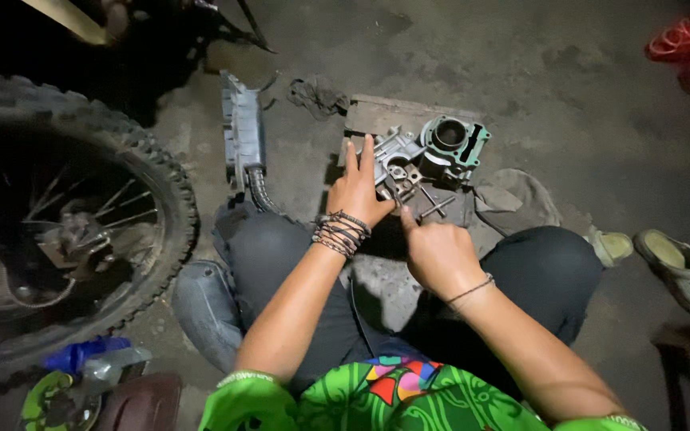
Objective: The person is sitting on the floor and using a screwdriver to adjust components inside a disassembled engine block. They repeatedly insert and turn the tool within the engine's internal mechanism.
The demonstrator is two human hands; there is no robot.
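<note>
1. the left hand lies flat, fingers spread, on the grey cylinder head on the wooden board.
2. the right hand, curled with index pointing, holds nothing, just beside it.
3. the cylinder block stands behind.

Green-patterned sleeves, teal-green engine cylinder, grey concrete floor

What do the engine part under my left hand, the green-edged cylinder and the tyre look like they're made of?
The engine part under the left hand looks like cast metal, probably aluminium: dull silver-grey with molded ribs. The cylinder seems the same grey metal, its green rim perhaps a gasket or paint. The tyre looks like black rubber, matte with chunky knobs.
</note>
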